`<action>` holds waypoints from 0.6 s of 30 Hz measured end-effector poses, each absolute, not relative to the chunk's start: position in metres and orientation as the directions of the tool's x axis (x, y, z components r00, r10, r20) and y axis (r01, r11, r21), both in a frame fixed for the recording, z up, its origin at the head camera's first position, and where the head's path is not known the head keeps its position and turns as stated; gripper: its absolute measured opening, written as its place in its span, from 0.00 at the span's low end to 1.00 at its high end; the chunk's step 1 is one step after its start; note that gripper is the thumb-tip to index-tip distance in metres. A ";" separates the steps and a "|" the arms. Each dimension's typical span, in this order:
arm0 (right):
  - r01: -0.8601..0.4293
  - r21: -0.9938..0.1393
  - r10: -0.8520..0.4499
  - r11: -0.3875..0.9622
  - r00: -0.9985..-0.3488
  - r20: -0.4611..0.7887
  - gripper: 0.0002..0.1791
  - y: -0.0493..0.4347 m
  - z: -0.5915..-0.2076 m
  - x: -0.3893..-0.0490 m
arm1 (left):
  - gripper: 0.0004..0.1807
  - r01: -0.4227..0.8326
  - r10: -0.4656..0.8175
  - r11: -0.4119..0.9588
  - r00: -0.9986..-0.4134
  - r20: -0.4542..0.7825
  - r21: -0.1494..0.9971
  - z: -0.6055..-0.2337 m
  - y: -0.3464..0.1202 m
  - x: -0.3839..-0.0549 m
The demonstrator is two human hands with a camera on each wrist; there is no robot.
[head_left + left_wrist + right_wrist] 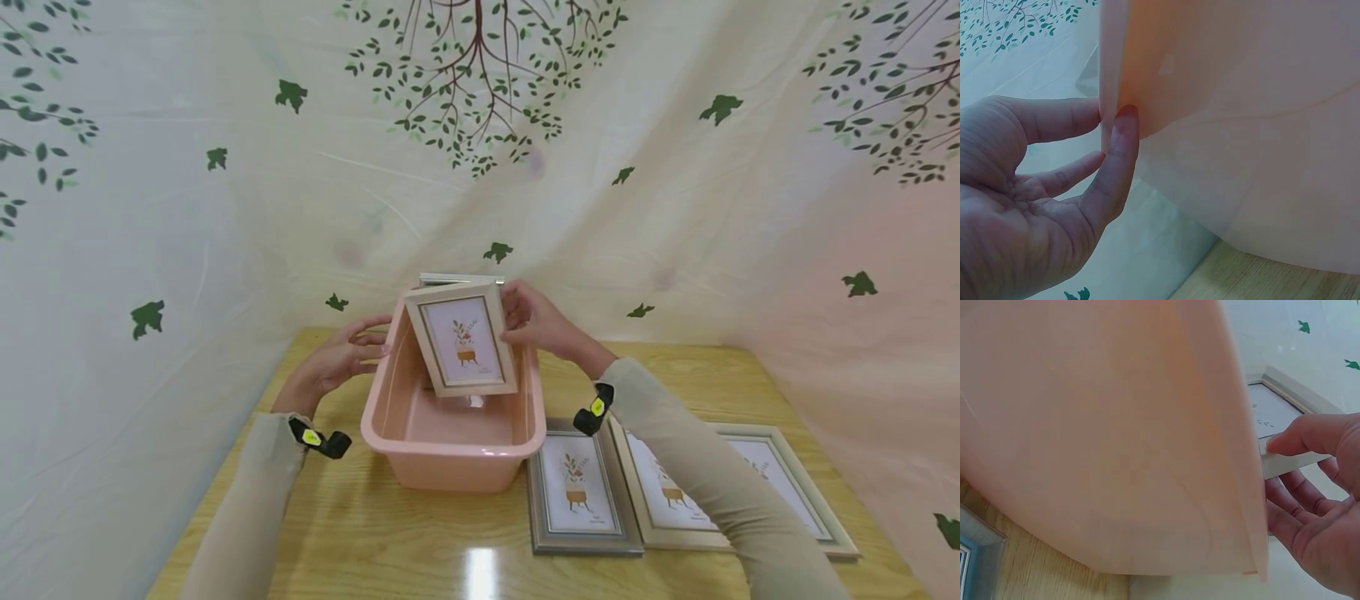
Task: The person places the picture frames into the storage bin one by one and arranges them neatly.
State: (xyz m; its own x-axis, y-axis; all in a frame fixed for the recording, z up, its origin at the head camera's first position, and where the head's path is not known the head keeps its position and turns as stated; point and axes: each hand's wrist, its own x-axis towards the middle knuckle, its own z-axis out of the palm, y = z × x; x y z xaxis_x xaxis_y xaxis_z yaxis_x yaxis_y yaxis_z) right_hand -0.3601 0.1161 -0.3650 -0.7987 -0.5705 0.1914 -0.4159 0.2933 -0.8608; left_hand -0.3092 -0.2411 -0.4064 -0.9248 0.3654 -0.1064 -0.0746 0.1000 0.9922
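Note:
A pink plastic basin (453, 471) stands on the table. My left hand (347, 357) pinches its left rim, the thumb and fingers on either side of the lip in the left wrist view. My right hand (542, 321) grips the right edge of a cream picture frame (512, 371), thumb on the front and the fingers behind. This frame leans at a tilt over the far part of the basin, with a plant-in-pot print (463, 342) facing me. Behind it shows the top edge of another frame (461, 279), mostly hidden.
Right of the basin, a grey picture frame (536, 500), a cream frame (686, 537) and a further pale frame (817, 500) lie face up on the wooden table (360, 533). My right forearm passes over them. A leaf-printed curtain (450, 208) hangs behind the table.

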 end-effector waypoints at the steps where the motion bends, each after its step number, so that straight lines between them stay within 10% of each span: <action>1: -0.420 -0.854 -0.575 0.307 -0.797 0.185 0.28 0.116 -0.365 -0.360 | 0.38 -0.074 0.364 0.103 -0.925 -0.106 0.992 -0.407 -0.241 -0.309; 18: -0.479 -0.762 -0.646 0.437 -0.756 0.105 0.28 0.099 -0.362 -0.360 | 0.38 -0.076 0.356 0.095 -0.929 -0.106 0.993 -0.407 -0.241 -0.310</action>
